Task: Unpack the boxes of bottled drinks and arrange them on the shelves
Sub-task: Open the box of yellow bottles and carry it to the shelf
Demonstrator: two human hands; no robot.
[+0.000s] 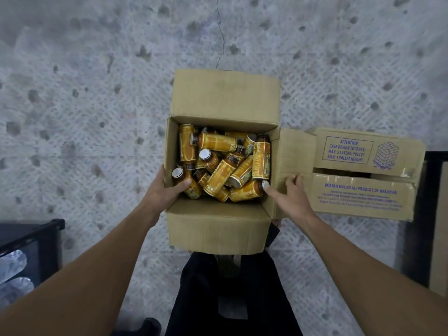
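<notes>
Looking straight down into an open cardboard box [225, 98] over a concrete floor [97, 117], with yellow bottles [219, 177] jumbled inside. Left hand [167, 190] grips the left wall, thumb inside, fingers hidden outside. Right hand [289, 195] pinches the right wall, thumb by a bottle cap, fingers curled on the printed flap [363, 154].

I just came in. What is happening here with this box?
A person holds an open cardboard box by its two side walls. The left hand grips the left wall with the thumb inside. The right hand grips the right wall, with its thumb by a bottle cap. Yellow bottles lie jumbled inside the box. A second printed box lies just to its right on the concrete floor. No bottle is in either hand.
</notes>
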